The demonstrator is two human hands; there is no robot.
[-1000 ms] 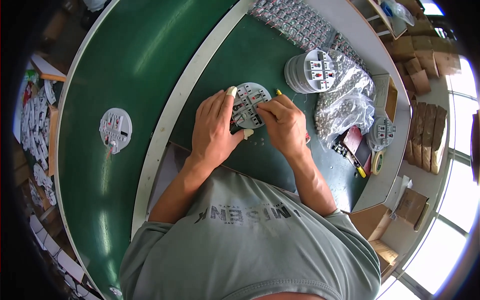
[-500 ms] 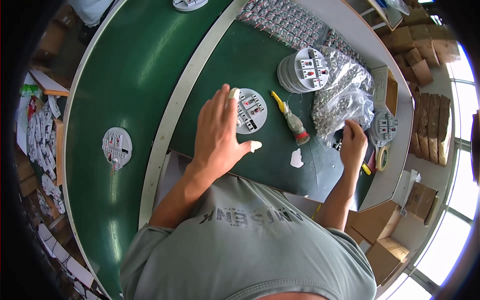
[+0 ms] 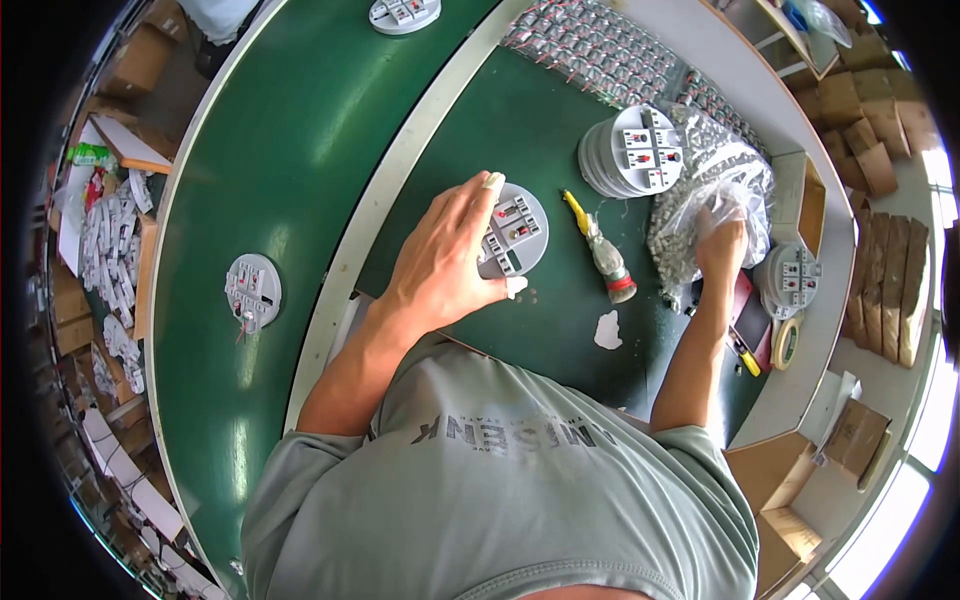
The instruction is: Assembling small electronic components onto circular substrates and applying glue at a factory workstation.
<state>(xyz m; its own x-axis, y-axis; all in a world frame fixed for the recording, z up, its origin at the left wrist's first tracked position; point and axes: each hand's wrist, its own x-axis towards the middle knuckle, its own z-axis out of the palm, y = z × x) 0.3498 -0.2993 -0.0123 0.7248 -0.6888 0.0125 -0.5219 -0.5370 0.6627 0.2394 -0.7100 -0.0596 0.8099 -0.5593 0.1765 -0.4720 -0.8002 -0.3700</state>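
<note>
A grey-green T-shirt point(image 3: 500, 500) is filling the space nearest the bench, and just beyond it a torn white scrap point(image 3: 607, 330) is lying on the dark green worktop point(image 3: 565, 365). The left hand point(image 3: 445, 245), pale covers showing on its thumb and one fingertip, is spreading along the left side of a round grey disc point(image 3: 533, 238) bearing small black, white and red parts; thumb and fingers are standing well apart. The disc is lying on the worktop, partly hidden by that hand. A yellow-handled brush point(image 3: 605, 255) is lying just to its right. Farther over, the right hand point(image 3: 722, 245) is reaching in at a clear plastic bag point(image 3: 715, 165) of small grey pieces; film is obscuring its fingers, so I cannot tell whether they are gripping anything. Beyond, a stack of similar discs point(image 3: 645, 165) is standing beside the bag, with rows of red-wired components point(image 3: 600, 50) lying behind.
</note>
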